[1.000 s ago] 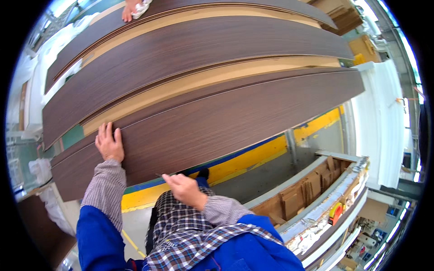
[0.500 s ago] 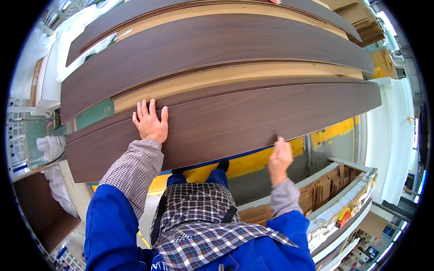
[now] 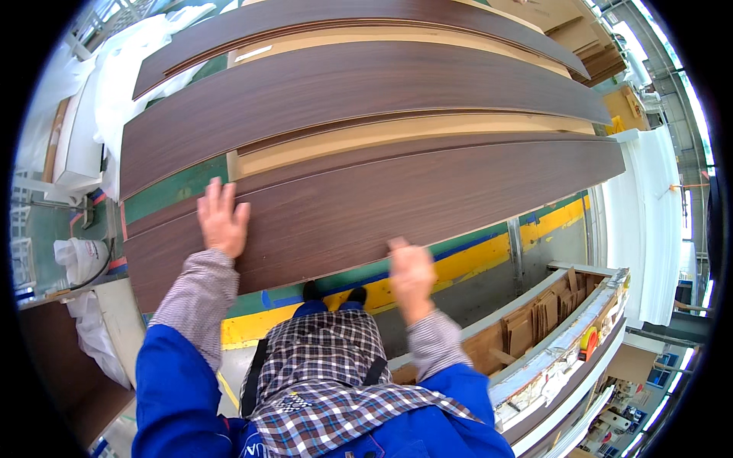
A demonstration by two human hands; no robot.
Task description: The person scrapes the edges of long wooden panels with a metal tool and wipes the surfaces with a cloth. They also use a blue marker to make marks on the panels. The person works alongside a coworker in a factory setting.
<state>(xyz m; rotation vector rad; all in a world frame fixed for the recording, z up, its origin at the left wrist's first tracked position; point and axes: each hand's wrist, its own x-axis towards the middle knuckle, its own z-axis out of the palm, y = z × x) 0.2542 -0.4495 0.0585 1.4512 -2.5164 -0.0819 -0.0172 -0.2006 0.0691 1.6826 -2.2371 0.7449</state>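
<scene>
A long dark brown wood-grain board [image 3: 435, 191] lies across in front of me. My left hand [image 3: 223, 220] rests on its left part, palm down, with fingers spread. My right hand [image 3: 412, 276] is closed in a fist at the board's near edge, right of my left hand. It is blurred by motion, and anything in its fingers is too smeared to make out. Behind the near board lie a second brown board [image 3: 366, 80] and a far brown board [image 3: 359, 21], with tan cardboard [image 3: 397, 131] showing in the gaps between them.
A crate of cardboard scraps [image 3: 546, 313] stands at my lower right, with a tape measure [image 3: 589, 341] on its rim. White long panels [image 3: 645, 221] stand right of the boards. Stacked cardboard [image 3: 569, 27] is at the far right. A white bag [image 3: 80, 259] sits at left.
My right hand has moved left along the near edge of the board. My left hand has shifted left on the board and still lies flat. The view has shifted slightly.
</scene>
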